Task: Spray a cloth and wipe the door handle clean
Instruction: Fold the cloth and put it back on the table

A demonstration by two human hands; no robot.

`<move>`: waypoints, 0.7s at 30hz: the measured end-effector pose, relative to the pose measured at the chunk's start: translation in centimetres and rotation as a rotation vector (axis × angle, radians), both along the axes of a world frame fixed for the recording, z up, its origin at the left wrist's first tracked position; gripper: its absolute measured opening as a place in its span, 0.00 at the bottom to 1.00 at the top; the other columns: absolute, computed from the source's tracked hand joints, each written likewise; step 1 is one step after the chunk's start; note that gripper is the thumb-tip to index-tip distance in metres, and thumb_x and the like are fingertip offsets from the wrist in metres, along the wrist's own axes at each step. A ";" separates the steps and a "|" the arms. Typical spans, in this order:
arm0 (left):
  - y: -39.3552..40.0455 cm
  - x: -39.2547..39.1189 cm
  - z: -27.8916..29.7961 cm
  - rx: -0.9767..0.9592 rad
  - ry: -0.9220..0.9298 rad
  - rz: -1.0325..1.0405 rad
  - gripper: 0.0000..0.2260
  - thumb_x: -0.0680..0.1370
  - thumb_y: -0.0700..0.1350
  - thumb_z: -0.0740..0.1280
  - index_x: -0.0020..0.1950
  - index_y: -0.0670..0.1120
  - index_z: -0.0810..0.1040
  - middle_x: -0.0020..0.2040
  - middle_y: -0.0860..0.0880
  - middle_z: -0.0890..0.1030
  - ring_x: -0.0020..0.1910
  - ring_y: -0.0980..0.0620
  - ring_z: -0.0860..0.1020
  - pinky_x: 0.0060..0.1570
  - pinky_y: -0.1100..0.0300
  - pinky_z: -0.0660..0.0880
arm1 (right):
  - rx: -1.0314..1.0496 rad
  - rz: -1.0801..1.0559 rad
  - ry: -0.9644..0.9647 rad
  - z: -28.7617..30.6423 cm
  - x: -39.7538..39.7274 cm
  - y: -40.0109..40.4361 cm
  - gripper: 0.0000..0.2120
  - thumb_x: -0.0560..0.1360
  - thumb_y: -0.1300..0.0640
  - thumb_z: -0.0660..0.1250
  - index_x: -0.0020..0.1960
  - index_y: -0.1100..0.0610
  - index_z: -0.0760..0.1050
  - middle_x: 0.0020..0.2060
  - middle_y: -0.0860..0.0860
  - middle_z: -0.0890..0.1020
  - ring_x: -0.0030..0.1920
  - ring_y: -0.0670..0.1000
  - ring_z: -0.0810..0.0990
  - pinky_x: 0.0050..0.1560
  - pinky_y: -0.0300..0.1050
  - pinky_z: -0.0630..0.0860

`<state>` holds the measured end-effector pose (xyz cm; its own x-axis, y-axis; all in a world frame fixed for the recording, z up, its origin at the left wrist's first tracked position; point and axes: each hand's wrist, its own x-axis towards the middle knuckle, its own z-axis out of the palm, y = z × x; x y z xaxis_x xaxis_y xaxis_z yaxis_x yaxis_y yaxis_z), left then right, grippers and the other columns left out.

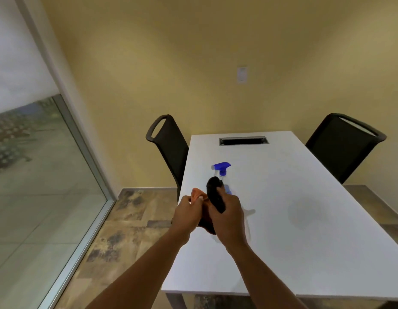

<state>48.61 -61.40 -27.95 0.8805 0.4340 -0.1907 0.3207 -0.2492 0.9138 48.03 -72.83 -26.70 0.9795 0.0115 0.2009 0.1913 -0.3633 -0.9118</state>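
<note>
Above the table's left edge, my left hand [186, 214] pinches an orange cloth [196, 194]. My right hand [229, 216] grips a dark, rolled piece [213, 192] that touches the orange cloth; more dark fabric hangs below both hands. I cannot tell whether it is one cloth or two. Just behind my hands, a clear spray bottle [222, 168] with a blue trigger head stands upright on the white table [305, 253], with neither hand on it. No door handle is in view.
Two black chairs [169, 143] [343, 146] stand at the table's far corners. A cable slot [243, 141] is cut into the far end of the tabletop. A tall glass panel with a metal frame [37, 175] runs along the left. A wall switch [242, 74] is on the yellow wall.
</note>
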 end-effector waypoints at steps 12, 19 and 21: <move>2.0 5.6 -1.9 -0.306 -0.057 -0.283 0.22 0.74 0.67 0.68 0.63 0.59 0.78 0.53 0.55 0.87 0.51 0.55 0.85 0.43 0.63 0.82 | -0.261 0.270 0.057 -1.6 5.3 0.7 0.13 0.80 0.61 0.64 0.63 0.61 0.76 0.57 0.57 0.81 0.56 0.52 0.80 0.61 0.47 0.79; 8.0 11.2 -4.6 -0.397 0.047 -0.383 0.17 0.80 0.52 0.71 0.66 0.48 0.78 0.56 0.45 0.86 0.57 0.44 0.84 0.62 0.45 0.80 | 0.094 0.068 0.323 -1.4 11.1 0.1 0.12 0.79 0.63 0.62 0.51 0.53 0.83 0.49 0.51 0.85 0.51 0.55 0.83 0.54 0.54 0.81; 8.9 12.4 -5.3 -0.388 0.073 -0.433 0.18 0.79 0.51 0.72 0.67 0.49 0.77 0.58 0.45 0.85 0.58 0.44 0.83 0.62 0.44 0.80 | 0.069 -0.042 0.287 -1.8 12.9 -0.9 0.11 0.78 0.63 0.65 0.48 0.49 0.82 0.47 0.47 0.85 0.52 0.54 0.84 0.52 0.51 0.80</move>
